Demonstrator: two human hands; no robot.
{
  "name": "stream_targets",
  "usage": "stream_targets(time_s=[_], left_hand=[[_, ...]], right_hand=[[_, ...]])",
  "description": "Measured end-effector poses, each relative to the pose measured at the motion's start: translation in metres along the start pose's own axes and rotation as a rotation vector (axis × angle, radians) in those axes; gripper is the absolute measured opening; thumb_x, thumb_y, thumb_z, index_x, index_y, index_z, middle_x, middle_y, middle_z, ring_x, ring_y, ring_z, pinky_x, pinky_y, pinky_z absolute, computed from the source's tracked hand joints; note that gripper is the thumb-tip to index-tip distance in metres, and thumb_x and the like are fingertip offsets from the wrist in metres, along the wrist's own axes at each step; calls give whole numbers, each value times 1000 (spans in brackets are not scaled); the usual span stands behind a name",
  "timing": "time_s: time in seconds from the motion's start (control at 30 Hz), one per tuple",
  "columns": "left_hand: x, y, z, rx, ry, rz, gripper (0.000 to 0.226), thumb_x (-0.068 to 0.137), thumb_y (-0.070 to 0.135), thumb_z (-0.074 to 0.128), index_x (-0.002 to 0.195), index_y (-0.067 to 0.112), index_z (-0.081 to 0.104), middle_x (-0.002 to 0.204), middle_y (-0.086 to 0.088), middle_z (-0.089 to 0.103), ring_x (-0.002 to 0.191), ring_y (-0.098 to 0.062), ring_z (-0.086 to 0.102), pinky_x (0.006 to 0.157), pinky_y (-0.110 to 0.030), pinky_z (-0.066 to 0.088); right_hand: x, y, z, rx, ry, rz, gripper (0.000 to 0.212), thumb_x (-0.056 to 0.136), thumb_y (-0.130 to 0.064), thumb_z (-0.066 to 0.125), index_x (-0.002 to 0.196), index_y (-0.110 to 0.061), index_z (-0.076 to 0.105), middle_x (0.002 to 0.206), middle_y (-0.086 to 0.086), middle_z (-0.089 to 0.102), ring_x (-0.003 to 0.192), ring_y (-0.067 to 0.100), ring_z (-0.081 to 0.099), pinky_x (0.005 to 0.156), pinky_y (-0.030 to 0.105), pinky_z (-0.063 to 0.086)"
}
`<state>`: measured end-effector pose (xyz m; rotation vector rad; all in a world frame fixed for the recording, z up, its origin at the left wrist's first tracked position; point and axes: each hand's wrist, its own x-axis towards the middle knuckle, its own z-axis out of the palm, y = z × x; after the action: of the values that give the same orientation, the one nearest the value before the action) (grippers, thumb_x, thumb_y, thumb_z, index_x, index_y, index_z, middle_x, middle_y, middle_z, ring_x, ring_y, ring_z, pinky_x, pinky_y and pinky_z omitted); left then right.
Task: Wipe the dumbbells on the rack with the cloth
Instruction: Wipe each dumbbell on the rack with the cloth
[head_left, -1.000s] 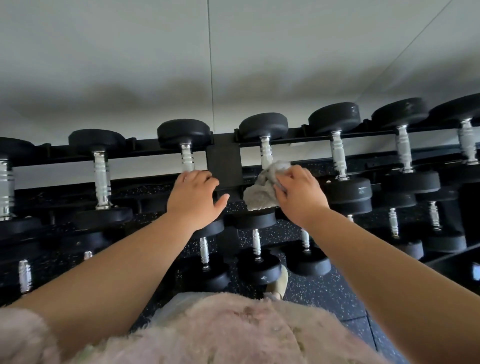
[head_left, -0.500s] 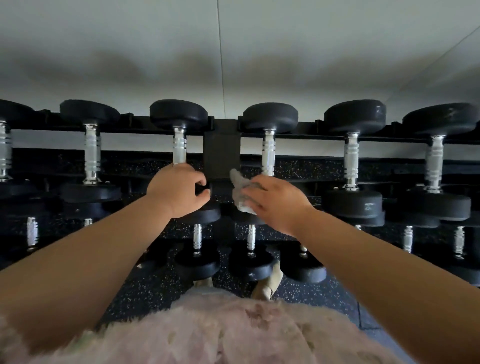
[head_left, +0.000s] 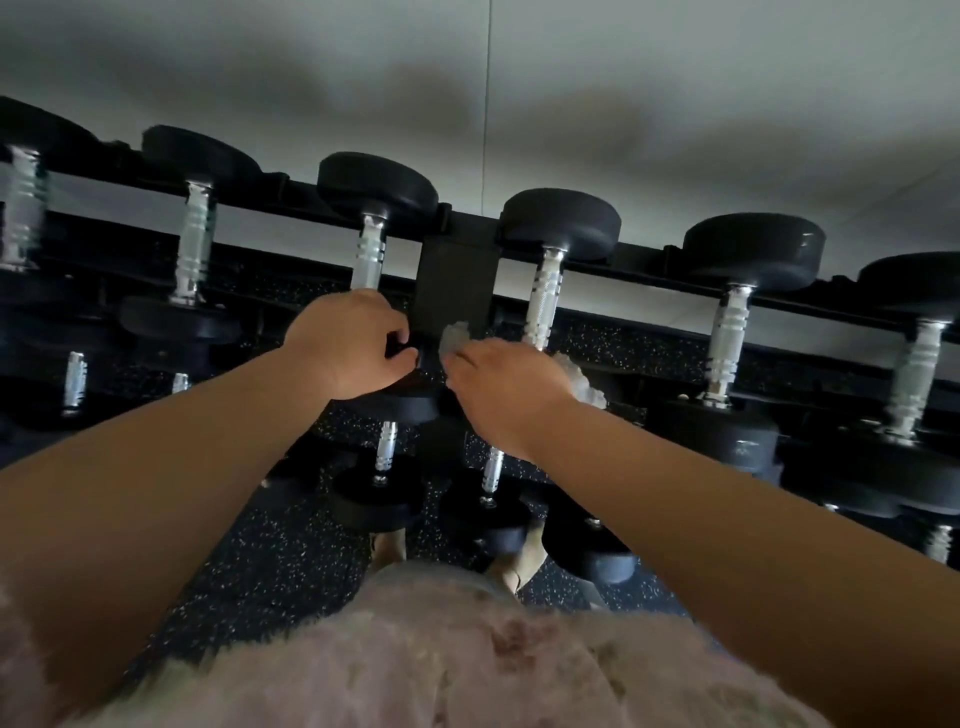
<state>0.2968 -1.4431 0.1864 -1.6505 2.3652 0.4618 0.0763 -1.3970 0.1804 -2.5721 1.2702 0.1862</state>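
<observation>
Dumbbells (head_left: 374, 249) sit in a row on the top tier of a black rack (head_left: 457, 280), each laid front to back with a black round head at the far end, a ribbed silver handle, and a second head at the near end. More of them rest on a lower tier, nearer and lower in the view, above a dark speckled floor (head_left: 270, 561). A pale wall (head_left: 519, 78) rises behind the rack.

The left hand (head_left: 348, 343) is curled around the near end of one top-tier dumbbell, just left of the rack's central upright; fingers and thumb wrap the spot where the handle meets the near head, so the hand is clamped on that dumbbell. Its silver handle shows above the knuckles, running up to the far head.

The right hand (head_left: 506, 384) lies just right of the left one, close to it but not touching. It is closed over a crumpled grey cloth (head_left: 584, 384), which pokes out at the fingertips on the left and bunches out past the wrist on the right. Hand and cloth press on the near head of the next dumbbell (head_left: 548, 291) to the right, whose handle rises above the hand.

Both bare forearms reach in from the lower corners. A fuzzy pale pink garment (head_left: 441, 665) fills the bottom of the view.
</observation>
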Motion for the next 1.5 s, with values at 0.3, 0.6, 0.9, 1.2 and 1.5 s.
stream_targets(time_s=[0.3, 0.6, 0.9, 1.2, 1.5], left_hand=[[-1, 0, 0, 3, 5, -2, 33, 94, 59, 54, 108, 36, 73, 113, 11, 63, 100, -15, 62, 80, -36, 55], [-1, 0, 2, -18, 27, -13, 28, 93, 55, 59, 106, 35, 74, 114, 10, 65, 101, -15, 63, 83, -36, 55], [-1, -6, 5, -30, 49, 15, 21, 94, 52, 65, 100, 34, 74, 108, 10, 65, 101, -16, 64, 81, -35, 53], [0, -13, 8, -68, 54, 59, 24, 92, 54, 61, 99, 35, 73, 103, 11, 64, 94, -15, 65, 77, -36, 56], [1, -18, 14, -76, 72, 99, 25, 92, 55, 62, 99, 34, 73, 102, 9, 64, 93, -18, 66, 76, -35, 55]], right_hand=[[-46, 35, 0, 146, 43, 16, 42, 106, -46, 46, 145, -31, 53, 144, -5, 54, 124, 25, 57, 89, 49, 58], [-64, 28, 20, 273, 125, 231, 60, 105, -50, 42, 156, -18, 36, 161, 6, 34, 152, 27, 28, 118, 50, 35], [-75, 37, 39, 398, 229, 352, 54, 102, -51, 50, 149, -25, 51, 151, -1, 47, 139, 23, 45, 115, 45, 43], [-56, 3, 28, 598, 157, 724, 55, 100, -64, 36, 150, -42, 41, 163, -2, 22, 146, 29, 29, 112, 51, 43], [-65, -7, 42, 889, 385, 986, 72, 91, -74, 48, 149, -32, 37, 147, -6, 41, 129, 16, 49, 106, 37, 48]])
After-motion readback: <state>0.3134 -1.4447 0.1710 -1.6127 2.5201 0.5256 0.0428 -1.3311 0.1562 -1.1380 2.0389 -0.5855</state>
